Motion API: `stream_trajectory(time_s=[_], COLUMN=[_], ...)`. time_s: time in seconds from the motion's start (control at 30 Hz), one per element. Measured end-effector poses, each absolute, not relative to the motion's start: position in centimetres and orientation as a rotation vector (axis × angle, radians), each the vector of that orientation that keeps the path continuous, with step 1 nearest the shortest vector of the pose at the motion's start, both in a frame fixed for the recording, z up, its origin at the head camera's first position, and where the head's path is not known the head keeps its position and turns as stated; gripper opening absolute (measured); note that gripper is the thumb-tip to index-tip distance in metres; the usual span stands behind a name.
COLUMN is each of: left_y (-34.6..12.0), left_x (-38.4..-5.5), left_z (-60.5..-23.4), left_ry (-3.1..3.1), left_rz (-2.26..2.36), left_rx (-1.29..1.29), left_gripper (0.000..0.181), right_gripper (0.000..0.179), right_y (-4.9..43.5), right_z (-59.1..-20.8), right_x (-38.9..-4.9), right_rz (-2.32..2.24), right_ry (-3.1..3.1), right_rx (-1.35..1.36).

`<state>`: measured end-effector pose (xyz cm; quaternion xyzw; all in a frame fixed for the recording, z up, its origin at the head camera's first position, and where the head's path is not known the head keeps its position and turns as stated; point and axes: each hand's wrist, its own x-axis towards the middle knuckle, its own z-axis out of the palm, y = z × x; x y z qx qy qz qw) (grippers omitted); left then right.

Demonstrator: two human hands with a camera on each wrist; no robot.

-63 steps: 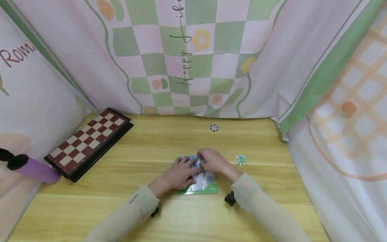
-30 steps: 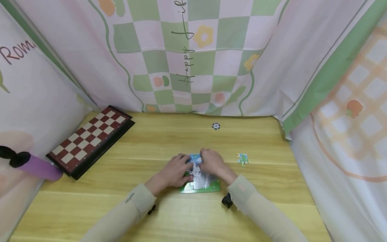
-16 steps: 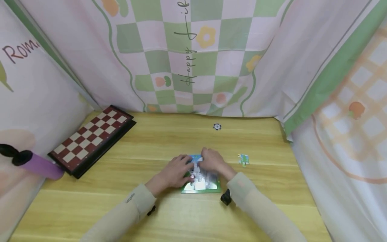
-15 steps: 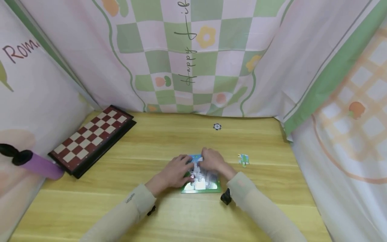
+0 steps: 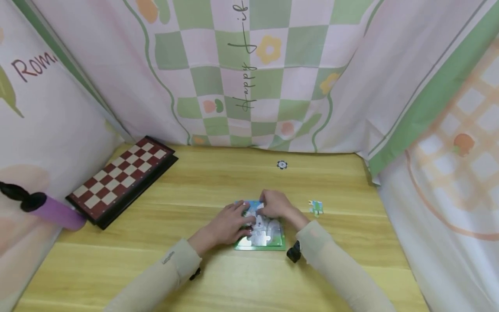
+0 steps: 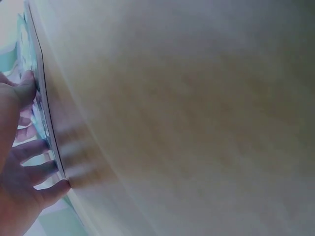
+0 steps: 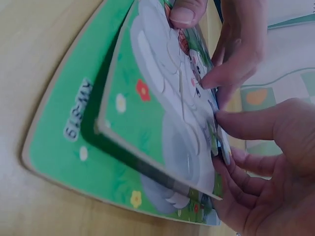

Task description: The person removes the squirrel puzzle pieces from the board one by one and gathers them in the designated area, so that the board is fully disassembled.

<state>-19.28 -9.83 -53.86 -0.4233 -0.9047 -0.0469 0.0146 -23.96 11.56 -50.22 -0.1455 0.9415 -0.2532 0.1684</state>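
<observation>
A jigsaw puzzle with a white rabbit-like animal on green lies between both hands. In the right wrist view, its joined picture layer is raised at one corner above the green backing board. My left hand rests on the puzzle's left side with fingers spread, thumb and fingertips touching its surface and edge. At the upper right edge, my right hand pinches a puzzle piece between thumb and fingers, partly hidden by them. Right of that hand lies a loose puzzle piece.
A folded checkered game board stands at the left, beside a purple bottle with a black lid. A small black-and-white disc lies near the back of the wooden table. Patterned curtains enclose the back and sides.
Since two seconds ago, my left hand has drawn back leftward, uncovering more of the puzzle's middle. My right hand stays at the upper right edge. The view has shifted slightly.
</observation>
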Motion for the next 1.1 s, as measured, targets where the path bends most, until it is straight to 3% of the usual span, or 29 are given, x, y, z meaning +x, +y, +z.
stream_trajectory(time_s=[0.4, 0.67, 1.1], left_y=[-10.14, -10.17, -10.22], left_x=[-19.3, -19.44, -19.17], left_z=[-53.98, -53.91, -53.08], left_ry=[-2.906, -2.885, -3.003], left_rz=[-0.158, -0.163, -0.136], left_rx=[-1.372, -1.418, -1.402], left_gripper=[0.039, 0.035, 0.048], right_gripper=[0.031, 0.038, 0.032], right_y=[12.06, 12.21, 11.93], right_z=[-50.61, -50.4, -51.06], right_x=[-23.96, -24.25, -24.23], right_rz=[-0.761, -0.834, -0.841], right_ry=[2.65, 2.592, 2.602], right_rx=[-0.457, -0.46, -0.548])
